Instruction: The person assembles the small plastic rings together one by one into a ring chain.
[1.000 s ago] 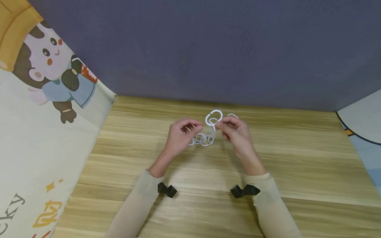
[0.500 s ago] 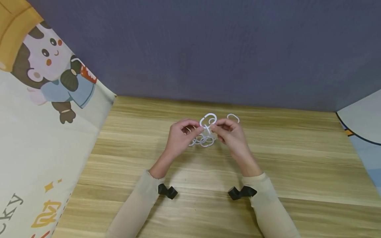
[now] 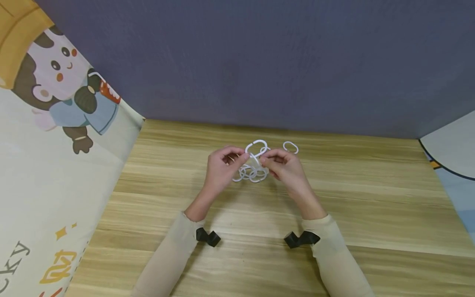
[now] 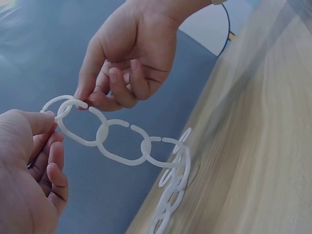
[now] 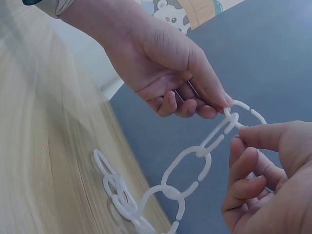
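Observation:
White plastic C-shaped links are hooked into a chain (image 4: 120, 160), each with a small gap in its side. My left hand (image 3: 221, 168) pinches the end link (image 5: 242, 104) between thumb and index finger. Facing it, my right hand (image 3: 287, 167) pinches at the same end of the chain, thumb and fingertip close to where the top two links meet. From there the chain hangs down between the hands. Its lower links (image 4: 165, 209) lie bunched on the tabletop. The other fingers of both hands are loosely curled.
One loose white link (image 3: 295, 145) lies on the wood-grain table (image 3: 237, 255) beyond the right hand. A dark blue-grey panel (image 3: 259, 66) rises along the far edge. A printed cartoon sheet (image 3: 41, 173) borders the left side.
The right hand has moved left with the chain's end links toward the left hand, whose fingertips have met the end link. The loose link has come into full view.

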A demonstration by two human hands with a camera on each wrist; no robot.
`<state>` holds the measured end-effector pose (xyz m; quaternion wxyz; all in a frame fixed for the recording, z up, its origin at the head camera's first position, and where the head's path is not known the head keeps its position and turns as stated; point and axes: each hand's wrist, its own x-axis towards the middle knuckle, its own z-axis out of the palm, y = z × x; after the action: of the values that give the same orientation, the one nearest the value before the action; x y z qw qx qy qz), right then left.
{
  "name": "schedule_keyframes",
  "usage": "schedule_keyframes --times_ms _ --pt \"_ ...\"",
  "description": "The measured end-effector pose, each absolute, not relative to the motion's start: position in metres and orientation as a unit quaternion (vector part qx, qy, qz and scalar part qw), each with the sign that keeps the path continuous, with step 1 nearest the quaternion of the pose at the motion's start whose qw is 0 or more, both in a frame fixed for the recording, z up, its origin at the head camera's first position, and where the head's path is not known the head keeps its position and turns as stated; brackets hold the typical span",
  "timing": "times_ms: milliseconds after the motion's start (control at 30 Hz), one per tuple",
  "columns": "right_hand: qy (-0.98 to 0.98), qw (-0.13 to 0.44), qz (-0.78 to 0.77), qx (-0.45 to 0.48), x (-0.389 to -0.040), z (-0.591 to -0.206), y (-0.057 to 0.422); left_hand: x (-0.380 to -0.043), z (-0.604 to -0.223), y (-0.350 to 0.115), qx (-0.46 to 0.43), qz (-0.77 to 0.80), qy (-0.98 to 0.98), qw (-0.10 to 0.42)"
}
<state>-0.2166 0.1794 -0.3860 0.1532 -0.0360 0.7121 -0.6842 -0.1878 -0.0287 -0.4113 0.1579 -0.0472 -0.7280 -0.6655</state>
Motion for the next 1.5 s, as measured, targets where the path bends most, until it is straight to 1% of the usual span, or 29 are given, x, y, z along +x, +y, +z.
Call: schedule_keyframes --times_ms 233,500,633,900,1100,1500 --pt "0.71 0.145 -0.689 -0.019 -0.217 -0.389 0.183 -0.185 -0.409 -0.036 -0.053 -0.669 -0.722 0.166" --pt "0.714 0.109 -0.692 0.0 -0.218 -0.395 0.189 -0.181 -0.409 -0.043 -0.062 -0.672 -0.719 0.164" --pt "0.715 0.095 -0.693 0.007 -0.228 -0.402 0.193 -0.184 -0.409 -0.043 -0.06 -0.672 -0.718 0.168" --pt "0.723 0.088 -0.685 0.014 -0.247 -0.421 0.202 -0.189 -0.408 -0.04 -0.056 -0.673 -0.717 0.175" --pt "0.728 0.076 -0.682 0.015 -0.254 -0.431 0.205 -0.191 -0.408 -0.038 -0.054 -0.671 -0.718 0.178" --pt "0.754 0.009 -0.657 -0.005 -0.259 -0.459 0.205 -0.192 -0.409 -0.039 -0.052 -0.669 -0.719 0.18"
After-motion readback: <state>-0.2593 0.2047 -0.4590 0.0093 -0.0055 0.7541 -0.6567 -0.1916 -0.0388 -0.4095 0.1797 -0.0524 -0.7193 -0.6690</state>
